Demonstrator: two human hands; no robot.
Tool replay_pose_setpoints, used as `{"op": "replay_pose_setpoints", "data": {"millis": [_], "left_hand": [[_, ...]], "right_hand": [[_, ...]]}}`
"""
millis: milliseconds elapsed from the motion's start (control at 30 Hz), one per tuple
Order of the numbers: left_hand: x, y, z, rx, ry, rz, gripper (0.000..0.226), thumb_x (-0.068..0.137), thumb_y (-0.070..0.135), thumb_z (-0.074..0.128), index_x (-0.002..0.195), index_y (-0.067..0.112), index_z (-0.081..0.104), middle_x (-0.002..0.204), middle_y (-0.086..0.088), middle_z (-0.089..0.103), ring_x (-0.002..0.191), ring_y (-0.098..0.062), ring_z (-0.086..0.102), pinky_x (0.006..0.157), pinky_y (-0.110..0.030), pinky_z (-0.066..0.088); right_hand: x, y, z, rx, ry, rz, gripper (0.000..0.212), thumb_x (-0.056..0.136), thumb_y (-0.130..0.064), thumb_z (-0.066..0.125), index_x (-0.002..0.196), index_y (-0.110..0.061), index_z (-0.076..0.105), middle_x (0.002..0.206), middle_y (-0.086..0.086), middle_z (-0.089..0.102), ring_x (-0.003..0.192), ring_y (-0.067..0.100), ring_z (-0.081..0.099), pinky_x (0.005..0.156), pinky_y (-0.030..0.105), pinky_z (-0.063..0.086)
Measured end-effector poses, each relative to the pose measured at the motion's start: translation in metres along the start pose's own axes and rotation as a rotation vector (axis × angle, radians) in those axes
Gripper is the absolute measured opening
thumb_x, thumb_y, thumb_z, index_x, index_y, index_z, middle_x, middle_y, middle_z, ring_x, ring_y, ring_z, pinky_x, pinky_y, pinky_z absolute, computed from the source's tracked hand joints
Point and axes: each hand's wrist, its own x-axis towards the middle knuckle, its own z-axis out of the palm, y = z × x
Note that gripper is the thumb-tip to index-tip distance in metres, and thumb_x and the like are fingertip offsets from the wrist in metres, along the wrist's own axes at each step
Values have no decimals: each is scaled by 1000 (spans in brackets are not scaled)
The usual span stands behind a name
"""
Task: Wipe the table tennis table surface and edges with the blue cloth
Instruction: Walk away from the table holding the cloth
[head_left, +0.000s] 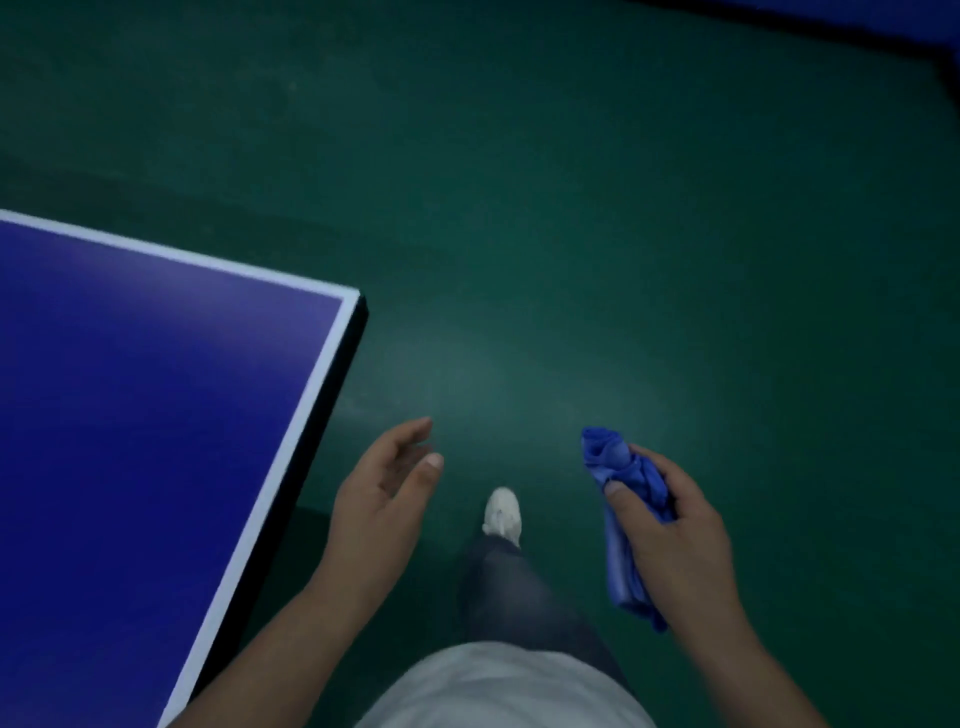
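The blue table tennis table with a white border line fills the left side, its corner pointing up and right. My right hand grips the bunched blue cloth over the floor, well to the right of the table. The cloth sticks out above my thumb and hangs below my palm. My left hand hovers just right of the table's dark side edge, fingers relaxed and slightly bent, holding nothing. Neither hand touches the table.
Dark green floor spreads around the table. My leg in grey trousers and a white shoe step forward between my hands. A blue barrier or second table shows at the top right corner.
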Motion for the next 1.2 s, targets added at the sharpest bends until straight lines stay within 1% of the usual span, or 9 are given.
{"op": "replay_pose_setpoints", "data": {"millis": [100, 333, 467, 633, 767, 900, 1033, 1133, 1200], "left_hand": [[99, 32, 9, -6, 77, 0, 33, 96, 11, 63, 118, 36, 64, 114, 26, 68, 109, 4, 64, 84, -7, 48], [317, 89, -13, -57, 294, -34, 33, 96, 12, 64, 120, 35, 66, 119, 22, 69, 114, -1, 64, 88, -10, 49], [461, 101, -22, -136, 370, -50, 32, 96, 6, 63, 117, 30, 67, 116, 19, 71, 112, -5, 66, 88, -12, 50], [665, 149, -45, -157, 340, -37, 32, 95, 4, 63, 115, 28, 67, 115, 17, 71, 110, -6, 67, 93, -18, 52], [825, 213, -65, -151, 311, 13, 27, 94, 12, 68, 114, 29, 67, 112, 13, 72, 107, -3, 66, 92, -16, 51], [964, 255, -79, -138, 308, 42, 32, 85, 27, 63, 116, 28, 67, 114, 14, 71, 109, -7, 67, 90, -15, 49], [1105, 262, -99, -108, 328, 16, 30, 87, 24, 66, 117, 27, 66, 115, 13, 71, 108, -5, 66, 90, -13, 48], [1207, 275, -120, -91, 385, -40, 30, 95, 7, 66, 115, 29, 67, 112, 10, 72, 107, -4, 66, 88, -13, 48], [1275, 296, -139, -77, 423, -20, 33, 94, 5, 65, 115, 30, 67, 115, 9, 71, 109, -5, 66, 89, -13, 48]], "right_hand": [[115, -55, 43, -40, -110, -22, 34, 85, -7, 73, 103, -36, 71, 96, -21, 73, 86, -5, 68, 70, 5, 46], [339, -180, 158, -104, -286, -92, 32, 84, -14, 74, 105, -38, 71, 102, -19, 73, 89, -2, 68, 72, 7, 47], [471, -223, 240, -119, -307, -105, 32, 85, -14, 74, 107, -37, 71, 104, -17, 73, 92, 1, 69, 77, 14, 49], [627, -303, 344, -138, -265, -107, 32, 84, -14, 74, 108, -36, 70, 103, -18, 73, 93, 1, 69, 82, 23, 50], [739, -378, 406, -155, -271, -152, 33, 84, -17, 75, 110, -37, 70, 106, -19, 72, 94, -2, 67, 80, 17, 48], [853, -431, 467, -137, -258, -155, 34, 83, -15, 77, 110, -34, 71, 106, -16, 73, 93, 3, 69, 82, 19, 54], [980, -463, 555, -85, -256, -139, 31, 84, -13, 77, 108, -32, 72, 100, -16, 75, 87, -1, 69, 75, 11, 52], [1070, -493, 631, -66, -326, -110, 29, 85, -11, 76, 105, -32, 71, 95, -19, 74, 82, -4, 69, 69, 6, 48], [1126, -529, 683, -72, -359, -108, 30, 85, -11, 76, 105, -33, 71, 96, -19, 74, 86, -2, 70, 70, 6, 48]]}}
